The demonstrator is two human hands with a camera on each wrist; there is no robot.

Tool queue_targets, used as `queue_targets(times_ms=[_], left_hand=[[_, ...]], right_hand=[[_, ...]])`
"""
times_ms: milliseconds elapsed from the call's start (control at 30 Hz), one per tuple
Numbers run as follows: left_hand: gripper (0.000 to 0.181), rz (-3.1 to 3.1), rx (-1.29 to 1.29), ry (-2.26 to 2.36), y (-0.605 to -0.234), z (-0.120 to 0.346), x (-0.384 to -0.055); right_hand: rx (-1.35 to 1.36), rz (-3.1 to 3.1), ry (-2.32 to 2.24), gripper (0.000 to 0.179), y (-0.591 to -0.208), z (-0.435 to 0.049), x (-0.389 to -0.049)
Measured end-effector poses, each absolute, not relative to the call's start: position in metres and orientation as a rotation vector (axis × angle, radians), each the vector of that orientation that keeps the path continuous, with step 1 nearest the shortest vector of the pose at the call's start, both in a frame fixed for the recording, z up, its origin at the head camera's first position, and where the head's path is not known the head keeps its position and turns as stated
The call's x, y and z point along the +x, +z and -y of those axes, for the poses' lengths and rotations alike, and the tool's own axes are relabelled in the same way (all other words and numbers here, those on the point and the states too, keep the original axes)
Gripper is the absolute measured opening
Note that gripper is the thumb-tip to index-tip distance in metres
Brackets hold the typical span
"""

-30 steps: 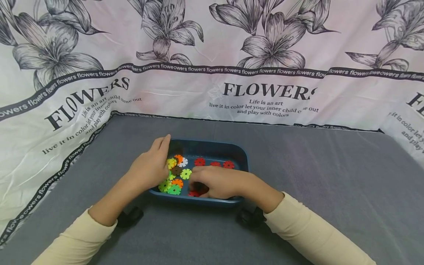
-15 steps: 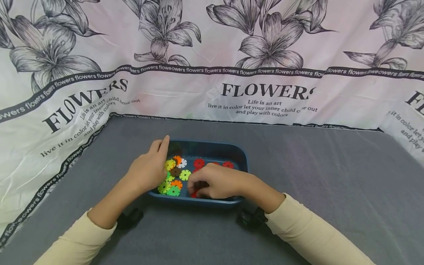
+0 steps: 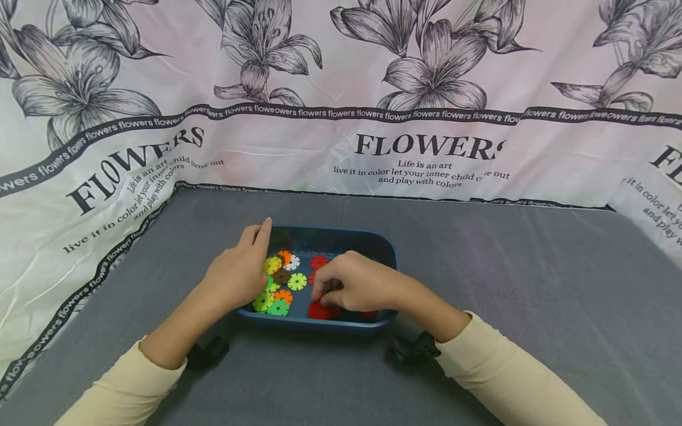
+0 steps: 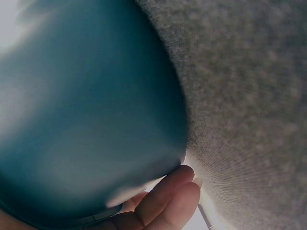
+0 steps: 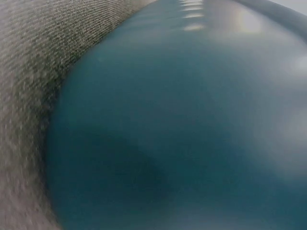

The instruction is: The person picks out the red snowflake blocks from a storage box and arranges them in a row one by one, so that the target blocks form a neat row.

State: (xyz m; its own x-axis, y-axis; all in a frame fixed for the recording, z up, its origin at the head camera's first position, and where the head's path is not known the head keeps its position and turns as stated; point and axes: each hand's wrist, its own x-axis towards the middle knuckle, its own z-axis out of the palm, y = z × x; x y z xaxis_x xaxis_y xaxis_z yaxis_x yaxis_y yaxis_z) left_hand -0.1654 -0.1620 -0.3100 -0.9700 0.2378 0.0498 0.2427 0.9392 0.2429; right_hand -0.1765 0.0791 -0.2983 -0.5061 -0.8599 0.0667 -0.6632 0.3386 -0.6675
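A dark blue plastic bin (image 3: 314, 322) sits on the grey cloth with notched, flower-shaped plastic discs inside. My left hand (image 3: 238, 273) grips the bin's left end, and its fingertips (image 4: 180, 199) curl at the far corner in the left wrist view. Thumb and fingers of my right hand (image 3: 364, 284) pinch a blurred red disc (image 3: 321, 310) low in the bin near the front wall. More red discs (image 3: 319, 262) lie behind and under that hand, partly hidden. Yellow, orange, white, brown and green discs (image 3: 278, 307) are grouped at the left end. Only the outer wall (image 5: 168, 105) fills the right wrist view.
Grey cloth (image 3: 522, 307) covers the table around the bin. A white curtain (image 3: 341, 148) with flower drawings and lettering stands along the back and sides. Dark wrist cameras (image 3: 208, 353) hang beneath both forearms.
My right hand has shifted slightly right and up inside the bin, and the red disc at its fingertips shows more. The left hand keeps its hold on the bin.
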Motion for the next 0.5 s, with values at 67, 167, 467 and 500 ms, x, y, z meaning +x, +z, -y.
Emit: queue_targets(times_ms=[67, 167, 467, 500], left_hand=[[0.086, 3.075, -0.381, -0.385, -0.310, 0.162, -0.165], [0.086, 3.077, -0.378, -0.379, -0.310, 0.162, -0.165], [0.087, 3.080, -0.377, -0.373, -0.309, 0.161, -0.165], [0.087, 3.080, -0.379, -0.370, -0.309, 0.161, -0.165]], right_hand=[[-1.328, -2.338, -0.945, 0.011, -0.297, -0.082, -0.176], [-1.258, -2.361, -0.985, 0.010, -0.292, -0.087, -0.174], [-1.094, -2.438, -1.078, 0.011, -0.281, -0.107, -0.172], [-1.085, -2.448, -1.079, 0.011, -0.280, -0.109, -0.172]])
